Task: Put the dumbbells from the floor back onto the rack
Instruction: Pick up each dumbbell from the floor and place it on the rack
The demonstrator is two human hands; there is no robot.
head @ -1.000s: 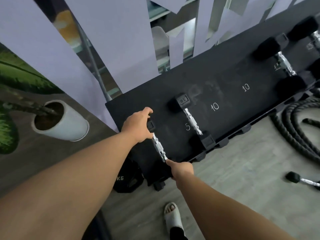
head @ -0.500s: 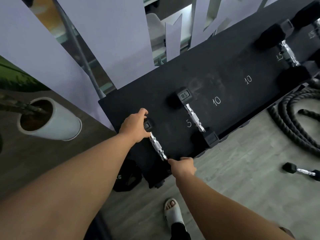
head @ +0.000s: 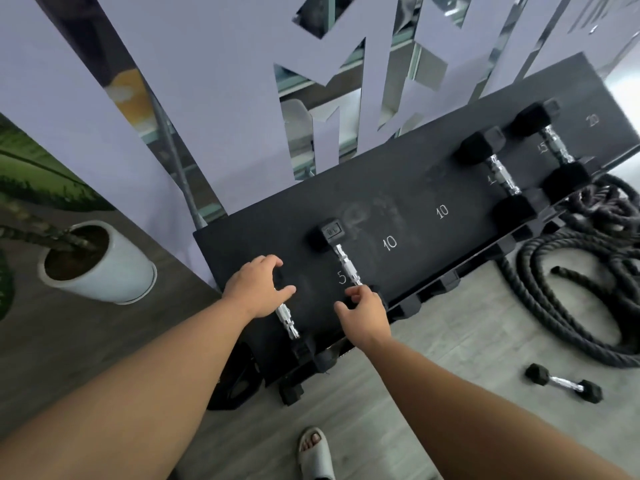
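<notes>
The black rack (head: 415, 181) has a flat top chalked with 5, 10, 10, 15 and 20. Two small black dumbbells with chrome handles lie at its left end. My left hand (head: 258, 291) curls over the far head of the leftmost dumbbell (head: 288, 322). My right hand (head: 363, 308) grips the near head of the second dumbbell (head: 346, 268), beside the chalked 5. Two bigger dumbbells (head: 502, 174) (head: 557, 150) rest at the rack's right end. One small dumbbell (head: 562, 382) lies on the floor at the right.
A coiled black battle rope (head: 588, 271) lies on the floor right of the rack. A white plant pot (head: 104, 271) stands at the left. A black weight plate (head: 235, 379) leans under the rack's left corner. My slippered foot (head: 317, 452) is below.
My right hand left the near end of the leftmost dumbbell and moved right onto the near head of the second one. My left hand stayed on the far head.
</notes>
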